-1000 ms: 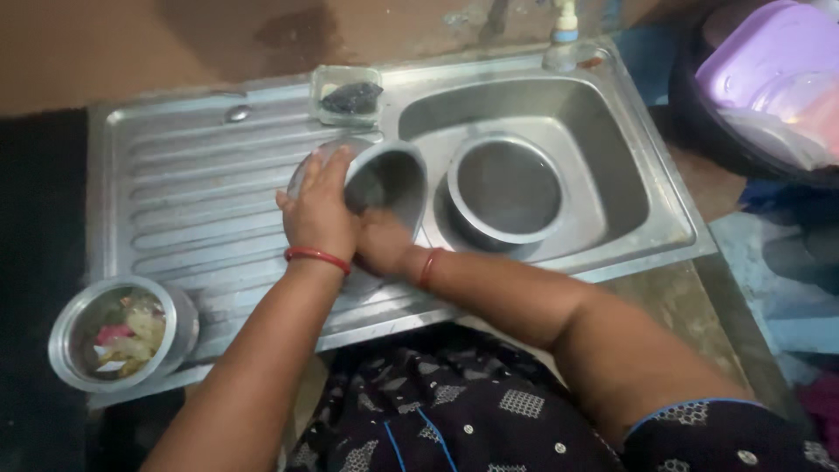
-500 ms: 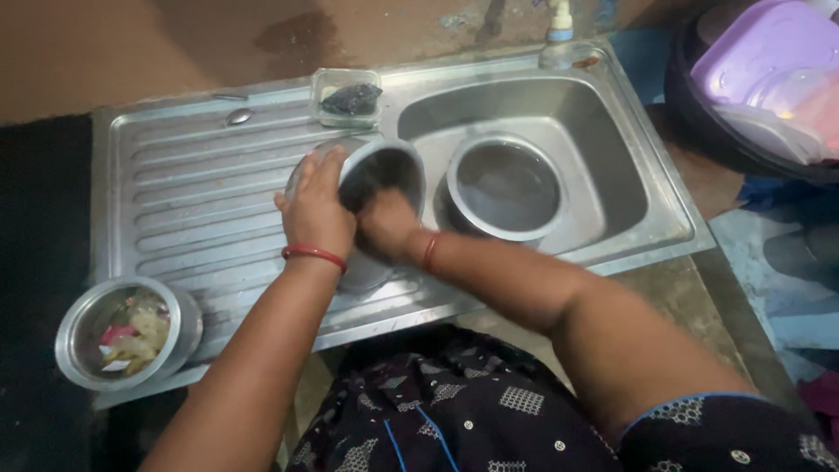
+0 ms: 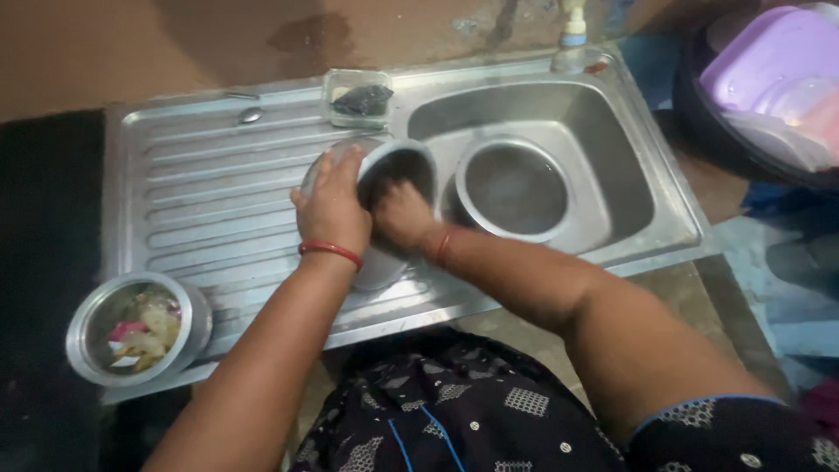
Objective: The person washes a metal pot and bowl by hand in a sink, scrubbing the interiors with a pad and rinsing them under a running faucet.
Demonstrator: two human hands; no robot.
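While you lean over the sink, the scene reads as follows.

Steel pot: the steel pot (image 3: 398,175) is tilted on its side, mouth turned toward you and to the right, held over the ribbed drainboard (image 3: 210,201) just beside the basin's left edge.
Left hand: your left hand (image 3: 332,210) lies across the pot's outer wall, fingers wrapped over the rim and closed on it (a red bangle sits at the wrist).
Right hand: your right hand (image 3: 404,214) reaches into the pot's mouth; the fingers are partly hidden inside, so you cannot tell how far they are curled or whether they hold anything.
Basin: the sink basin (image 3: 612,157) holds a round steel bowl (image 3: 514,188), upright, just right of the pot.
Behind the pot: a small clear container (image 3: 358,98) with a dark scrubber in it stands on the sink's back ledge.
Near left corner: a steel bowl of food scraps (image 3: 135,328) rests on the drainboard's front corner, well apart from your hands.
Far right: a lilac plastic tub (image 3: 769,61) sits in a dark basin beyond the sink.
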